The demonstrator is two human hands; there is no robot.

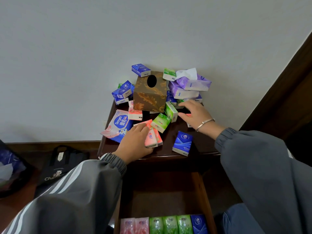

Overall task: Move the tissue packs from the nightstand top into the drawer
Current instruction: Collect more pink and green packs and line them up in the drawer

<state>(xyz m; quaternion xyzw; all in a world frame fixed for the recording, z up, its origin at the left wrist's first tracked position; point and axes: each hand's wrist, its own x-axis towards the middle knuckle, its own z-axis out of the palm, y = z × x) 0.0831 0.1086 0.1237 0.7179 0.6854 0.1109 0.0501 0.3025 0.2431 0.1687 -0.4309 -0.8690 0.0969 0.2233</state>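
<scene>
Left hand [135,142] was at front edge of nightstand [202,144], fingers grasping pink packs [152,138]. Right hand [194,114] was farther back, fingers released and spread, just beside green pack [171,112]. Tissue packs [123,92] lay scattered on nightstand top around brown tissue box [149,95]; blue pack [182,143] near front. Drawer [200,191] stood open below, stored packs [170,224] in row at near end: pink, green, blue.

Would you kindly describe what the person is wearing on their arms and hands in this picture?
Both arms are in loose grey jacket sleeves with gathered elastic cuffs. The left sleeve carries white stripes along its length; the right sleeve looks plain. A thin silver metal bangle circles the right wrist. The left hand and right hand are bare, without gloves.
</scene>
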